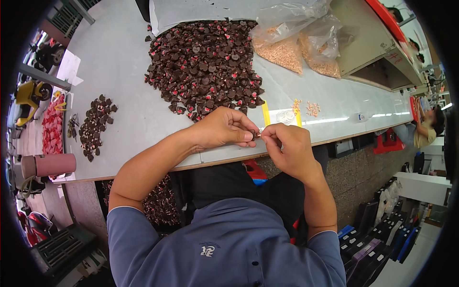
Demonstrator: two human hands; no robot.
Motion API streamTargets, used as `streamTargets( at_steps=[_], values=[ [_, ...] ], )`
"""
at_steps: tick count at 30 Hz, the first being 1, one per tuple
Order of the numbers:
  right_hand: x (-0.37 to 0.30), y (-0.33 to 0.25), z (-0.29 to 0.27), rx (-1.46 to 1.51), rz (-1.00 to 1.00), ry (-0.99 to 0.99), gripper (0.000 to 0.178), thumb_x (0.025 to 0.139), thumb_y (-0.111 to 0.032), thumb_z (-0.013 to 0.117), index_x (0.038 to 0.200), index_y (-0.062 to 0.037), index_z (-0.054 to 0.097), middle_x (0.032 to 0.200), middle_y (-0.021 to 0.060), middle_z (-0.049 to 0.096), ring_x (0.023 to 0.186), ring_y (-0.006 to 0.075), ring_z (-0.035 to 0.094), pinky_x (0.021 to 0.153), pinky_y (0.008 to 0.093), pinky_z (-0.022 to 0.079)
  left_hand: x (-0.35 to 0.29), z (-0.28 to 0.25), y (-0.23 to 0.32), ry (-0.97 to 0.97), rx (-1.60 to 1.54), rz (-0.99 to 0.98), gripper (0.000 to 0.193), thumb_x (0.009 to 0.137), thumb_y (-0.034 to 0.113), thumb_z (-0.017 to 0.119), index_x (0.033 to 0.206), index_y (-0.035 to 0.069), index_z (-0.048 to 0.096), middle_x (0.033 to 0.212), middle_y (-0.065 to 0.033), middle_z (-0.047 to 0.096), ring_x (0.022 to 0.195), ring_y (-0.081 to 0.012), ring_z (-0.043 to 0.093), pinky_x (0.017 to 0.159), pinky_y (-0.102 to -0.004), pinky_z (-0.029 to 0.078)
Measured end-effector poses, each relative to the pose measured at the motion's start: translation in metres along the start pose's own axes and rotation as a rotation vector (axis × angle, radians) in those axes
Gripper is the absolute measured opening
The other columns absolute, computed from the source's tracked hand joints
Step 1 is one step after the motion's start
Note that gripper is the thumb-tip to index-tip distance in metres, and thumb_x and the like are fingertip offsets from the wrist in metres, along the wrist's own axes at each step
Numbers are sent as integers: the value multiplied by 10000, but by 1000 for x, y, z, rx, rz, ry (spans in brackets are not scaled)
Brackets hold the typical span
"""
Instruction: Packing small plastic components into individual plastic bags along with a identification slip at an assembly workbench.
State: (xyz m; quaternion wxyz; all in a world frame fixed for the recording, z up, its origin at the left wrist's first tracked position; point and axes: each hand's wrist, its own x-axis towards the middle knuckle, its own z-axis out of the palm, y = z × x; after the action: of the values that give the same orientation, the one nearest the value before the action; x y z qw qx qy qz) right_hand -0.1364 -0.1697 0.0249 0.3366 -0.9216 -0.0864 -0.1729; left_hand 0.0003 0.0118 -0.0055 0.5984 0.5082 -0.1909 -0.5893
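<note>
My left hand (221, 128) pinches a small dark brown piece (254, 135) between thumb and fingers, close to the table's front edge. Just to its right, my right hand (292, 147) has thumb and forefinger pressed together against that piece. A tiny pale tip shows between the two hands; what the right fingers grip is too small to name. Beyond them spreads a big heap of similar dark brown pieces (201, 62), some with red and white spots. A yellow-edged sheet (266, 114) with a small clear round dish (287, 116) lies behind my right hand, near a few loose pale pink bits (313, 109).
Two clear bags of pale bits (277, 51) (321, 60) stand at the back right beside a metal box (366, 43). A smaller group of dark pieces (93, 125) and a pink bottle (55, 166) are on the left. Another person (427, 129) sits at the far right.
</note>
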Motion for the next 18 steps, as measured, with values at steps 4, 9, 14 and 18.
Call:
streamTargets(
  at_steps=[4, 9, 14, 18],
  values=[
    [1, 1, 3, -3, -17, 10, 105, 803, -34, 692, 870, -66, 618, 670, 75, 631, 570, 277, 630, 511, 369, 475, 0, 0, 0, 6, 25, 1, 254, 891, 74, 706, 1114, -31, 648, 1054, -129, 702, 942, -195, 712, 790, -272, 578],
    [3, 0, 6, -18, -31, 7, 100, 803, -34, 689, 865, -61, 614, 685, 78, 635, 578, 277, 631, 515, 368, 476, -1, -2, 1, 7, 36, -11, 258, 891, 72, 705, 1120, -32, 647, 1061, -130, 701, 932, -188, 712, 785, -270, 577],
    [1, -5, 9, -69, -68, -7, 105, 790, -32, 691, 849, -62, 610, 693, 83, 631, 559, 273, 610, 507, 367, 461, 0, -3, -2, 16, 27, 10, 244, 883, 65, 712, 1098, -38, 658, 1024, -139, 711, 926, -189, 712, 794, -278, 580],
    [-3, -6, 11, -191, -150, 20, 112, 777, -11, 698, 854, -47, 626, 692, 87, 629, 556, 249, 601, 513, 343, 454, 1, -2, -2, 22, 25, 15, 238, 873, 56, 721, 1081, -43, 664, 1008, -147, 714, 924, -198, 712, 799, -285, 583]
  ],
)
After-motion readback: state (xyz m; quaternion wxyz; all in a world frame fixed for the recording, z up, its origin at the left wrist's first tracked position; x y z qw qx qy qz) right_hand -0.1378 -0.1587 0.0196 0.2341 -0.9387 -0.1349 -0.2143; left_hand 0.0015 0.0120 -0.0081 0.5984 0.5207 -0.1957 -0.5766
